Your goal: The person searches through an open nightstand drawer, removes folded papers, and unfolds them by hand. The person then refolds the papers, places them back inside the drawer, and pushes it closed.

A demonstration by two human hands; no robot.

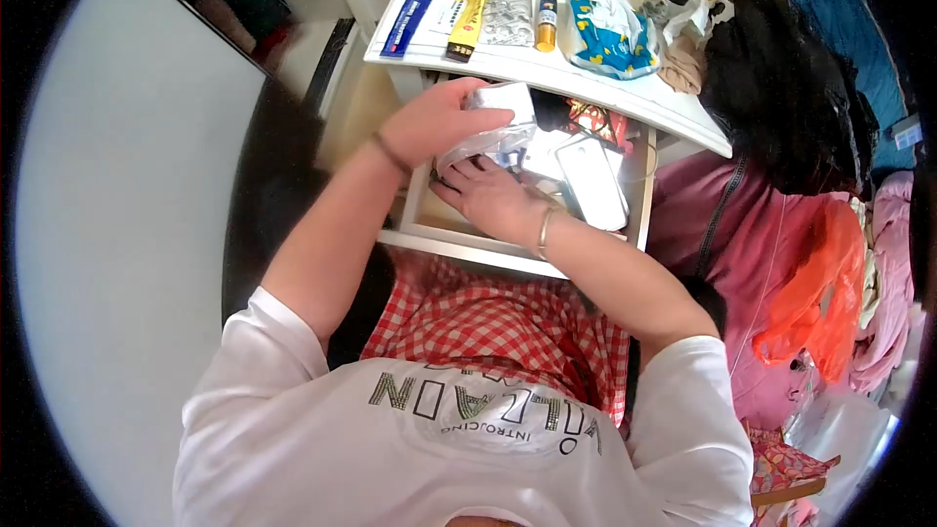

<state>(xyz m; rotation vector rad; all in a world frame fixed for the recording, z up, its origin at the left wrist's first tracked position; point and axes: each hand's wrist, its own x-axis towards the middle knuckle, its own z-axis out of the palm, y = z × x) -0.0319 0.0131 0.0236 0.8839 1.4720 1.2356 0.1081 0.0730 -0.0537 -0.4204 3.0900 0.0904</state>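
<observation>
Over the left part of an open drawer (478,250), my left hand (434,122) is closed on a white box (506,105), its thumb along the near side. Clear plastic (480,144) hangs below the box. Lower down, my right hand (490,197) reaches into the drawer, its fingers under the plastic; whether they grip anything is hidden. Right of that hand, a white rectangular case (591,182) lies slanted in the drawer, among other white items and a red and gold item (597,119) at the back.
The white tabletop (429,54) above the drawer holds a blue box (407,21), a yellow box (467,21), blister packs (508,18), a small bottle (547,21) and a blue tissue pack (610,34). Pink fabric (693,205) and an orange bag (810,303) lie right.
</observation>
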